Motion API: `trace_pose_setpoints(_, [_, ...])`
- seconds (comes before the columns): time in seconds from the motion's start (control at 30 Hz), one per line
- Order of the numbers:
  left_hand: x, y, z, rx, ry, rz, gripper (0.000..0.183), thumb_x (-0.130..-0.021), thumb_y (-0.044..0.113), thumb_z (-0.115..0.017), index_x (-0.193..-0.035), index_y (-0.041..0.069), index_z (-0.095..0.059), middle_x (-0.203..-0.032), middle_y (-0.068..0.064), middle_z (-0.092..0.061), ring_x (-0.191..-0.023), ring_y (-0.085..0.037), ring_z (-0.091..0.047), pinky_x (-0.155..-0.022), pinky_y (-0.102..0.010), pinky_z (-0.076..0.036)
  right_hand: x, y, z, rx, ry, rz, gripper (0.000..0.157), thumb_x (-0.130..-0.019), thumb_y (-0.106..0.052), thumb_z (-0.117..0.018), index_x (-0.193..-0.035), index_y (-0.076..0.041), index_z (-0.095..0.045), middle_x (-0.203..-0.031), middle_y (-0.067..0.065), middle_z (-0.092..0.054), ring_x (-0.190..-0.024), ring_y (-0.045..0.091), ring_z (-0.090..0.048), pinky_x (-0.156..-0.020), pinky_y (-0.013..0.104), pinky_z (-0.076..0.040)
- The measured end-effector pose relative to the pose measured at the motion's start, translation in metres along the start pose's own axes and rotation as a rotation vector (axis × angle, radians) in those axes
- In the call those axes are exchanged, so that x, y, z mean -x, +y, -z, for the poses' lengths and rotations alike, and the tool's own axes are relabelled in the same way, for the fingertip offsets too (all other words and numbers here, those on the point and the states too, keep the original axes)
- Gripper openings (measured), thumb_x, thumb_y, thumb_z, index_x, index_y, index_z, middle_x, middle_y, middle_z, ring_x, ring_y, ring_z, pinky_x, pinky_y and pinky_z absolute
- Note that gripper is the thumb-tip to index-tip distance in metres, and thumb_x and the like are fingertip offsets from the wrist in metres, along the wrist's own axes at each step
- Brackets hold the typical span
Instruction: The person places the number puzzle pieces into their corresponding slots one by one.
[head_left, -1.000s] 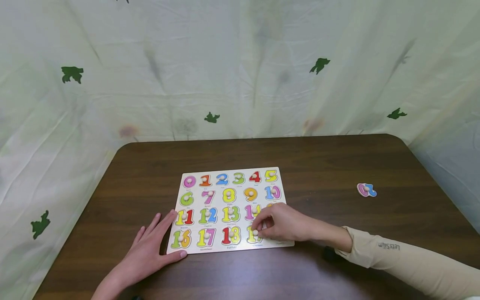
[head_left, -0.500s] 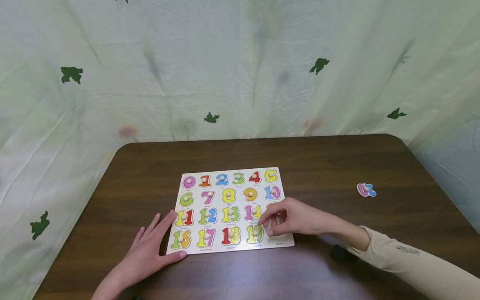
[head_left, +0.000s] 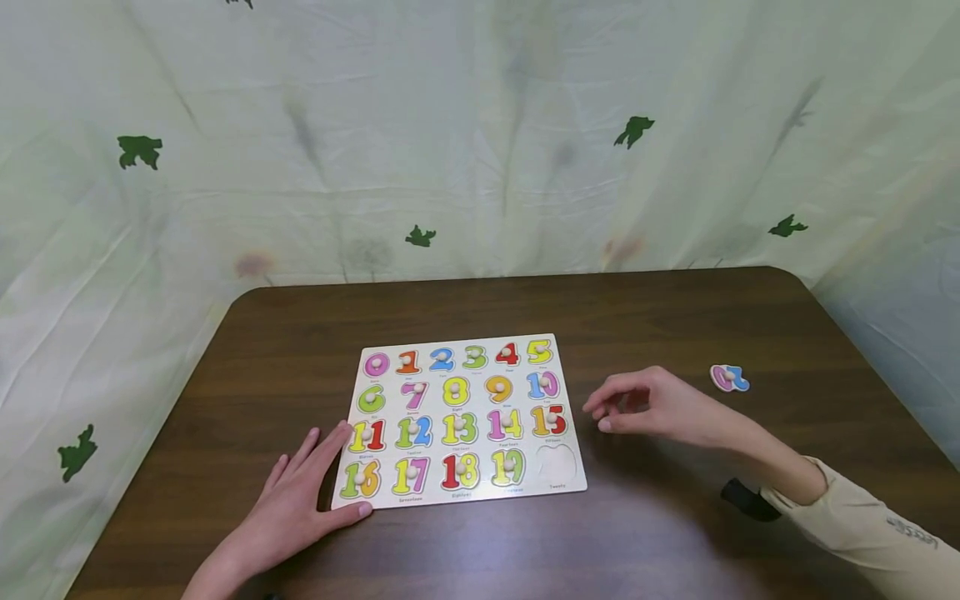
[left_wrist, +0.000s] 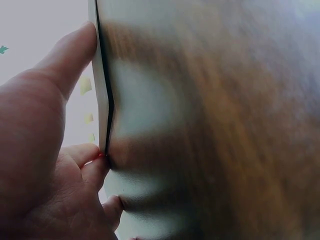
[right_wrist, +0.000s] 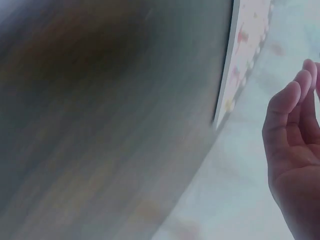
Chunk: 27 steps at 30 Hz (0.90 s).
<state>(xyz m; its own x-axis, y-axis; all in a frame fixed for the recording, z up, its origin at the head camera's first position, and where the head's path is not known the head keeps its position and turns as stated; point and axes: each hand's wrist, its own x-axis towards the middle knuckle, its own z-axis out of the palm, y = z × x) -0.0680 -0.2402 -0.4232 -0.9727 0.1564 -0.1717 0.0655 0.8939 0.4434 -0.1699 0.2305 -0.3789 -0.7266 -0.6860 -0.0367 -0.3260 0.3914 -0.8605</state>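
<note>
A white wooden number puzzle board (head_left: 480,400) lies on the table, filled with knobbed pieces from 0 to 19. Its bottom right recess, labelled Twenty, is bare. My left hand (head_left: 288,504) rests at the board's lower left corner, thumb on the front edge and straight fingers along the left side. The left wrist view shows the thumb and fingertips against the board's edge (left_wrist: 102,85). To the right of the board, my right hand (head_left: 667,408) hovers over the table with loosely bent fingers and nothing between them. Beyond it lies the pink and blue number 20 piece (head_left: 729,377).
The dark brown wooden table (head_left: 300,325) has rounded far corners. Behind it hangs a pale curtain (head_left: 480,142) with green leaf-like patches. A black object (head_left: 750,502) shows under the right wrist, by the beige sleeve (head_left: 862,525).
My right hand has let go of the 19 piece and moved right, off the board, uncovering the 15 and the bare recess. The left hand has stayed in place.
</note>
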Motion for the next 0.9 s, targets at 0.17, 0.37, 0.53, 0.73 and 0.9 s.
trace_pose_setpoints(0.17, [0.0, -0.001, -0.001, -0.005, 0.002, 0.001, 0.111, -0.07, 0.067, -0.075, -0.155, 0.015, -0.028, -0.155, -0.018, -0.033, -0.143, -0.048, -0.015, -0.104, -0.075, -0.011, 0.022, 0.008, 0.027, 0.072, 0.104, -0.027, 0.019, -0.09, -0.023, -0.074, -0.108, -0.02, -0.073, -0.099, 0.006, -0.071, -0.084, 0.016, -0.066, -0.069, 0.03, -0.055])
trace_pose_setpoints(0.37, [0.0, -0.001, -0.001, 0.003, -0.002, 0.002, 0.111, -0.07, 0.067, -0.075, -0.155, 0.015, -0.028, -0.155, -0.019, -0.032, -0.143, -0.048, -0.015, -0.103, -0.075, -0.01, 0.05, 0.022, 0.062, 0.146, 0.252, -0.093, 0.015, -0.092, -0.02, -0.071, -0.108, -0.02, -0.072, -0.097, 0.006, -0.071, -0.08, 0.02, -0.064, -0.065, 0.029, -0.054])
trace_pose_setpoints(0.53, [0.0, -0.001, 0.0, 0.006, -0.002, -0.003, 0.111, -0.07, 0.067, -0.075, -0.155, 0.014, -0.028, -0.155, -0.018, -0.033, -0.143, -0.048, -0.015, -0.103, -0.075, -0.011, 0.071, 0.038, 0.081, 0.19, 0.363, -0.2, 0.02, -0.096, -0.023, -0.067, -0.11, -0.01, -0.07, -0.088, 0.014, -0.069, -0.073, 0.025, -0.061, -0.058, 0.032, -0.051])
trace_pose_setpoints(0.73, [0.001, -0.001, 0.0, 0.01, 0.002, -0.004, 0.11, -0.071, 0.066, -0.076, -0.155, 0.014, -0.028, -0.155, -0.019, -0.033, -0.142, -0.048, -0.015, -0.103, -0.075, -0.011, 0.088, 0.058, 0.088, 0.328, 0.494, -0.362, 0.028, -0.096, -0.03, -0.065, -0.107, -0.004, -0.07, -0.084, 0.011, -0.069, -0.066, 0.02, -0.059, -0.054, 0.029, -0.05])
trace_pose_setpoints(0.9, [0.0, -0.001, 0.0, 0.012, -0.001, -0.006, 0.109, -0.071, 0.066, -0.076, -0.155, 0.014, -0.029, -0.155, -0.019, -0.033, -0.142, -0.048, -0.015, -0.103, -0.075, -0.011, 0.091, 0.071, 0.087, 0.369, 0.48, -0.431, 0.031, -0.096, -0.028, -0.066, -0.107, 0.0, -0.068, -0.084, 0.01, -0.068, -0.063, 0.016, -0.057, -0.052, 0.029, -0.049])
